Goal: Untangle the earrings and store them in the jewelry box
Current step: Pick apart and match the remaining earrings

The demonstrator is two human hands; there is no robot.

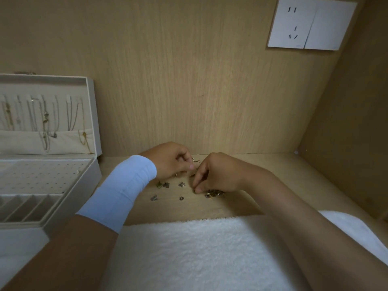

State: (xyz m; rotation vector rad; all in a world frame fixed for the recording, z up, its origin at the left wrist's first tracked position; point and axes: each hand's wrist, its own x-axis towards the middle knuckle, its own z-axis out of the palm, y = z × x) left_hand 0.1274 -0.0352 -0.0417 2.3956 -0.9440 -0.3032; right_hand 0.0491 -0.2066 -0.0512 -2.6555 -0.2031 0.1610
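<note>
A: Jewelry box (93, 118) open at far left. And the hands?

B: Left hand (168, 160), grip pinched on a hooked earring (196, 162). Loose earrings (165, 184) lie scattered on the worktop (298, 171) just below. Right hand (218, 173), grip pinched on the edge of the tangled cluster (214, 193).

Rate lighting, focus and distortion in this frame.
Head view: dim, warm, even light, no glare; faint shadows beneath the left hand and right hand; wide-angle lens skews the jewelry box and wall socket; the earrings look soft, detail unreadable.
</note>
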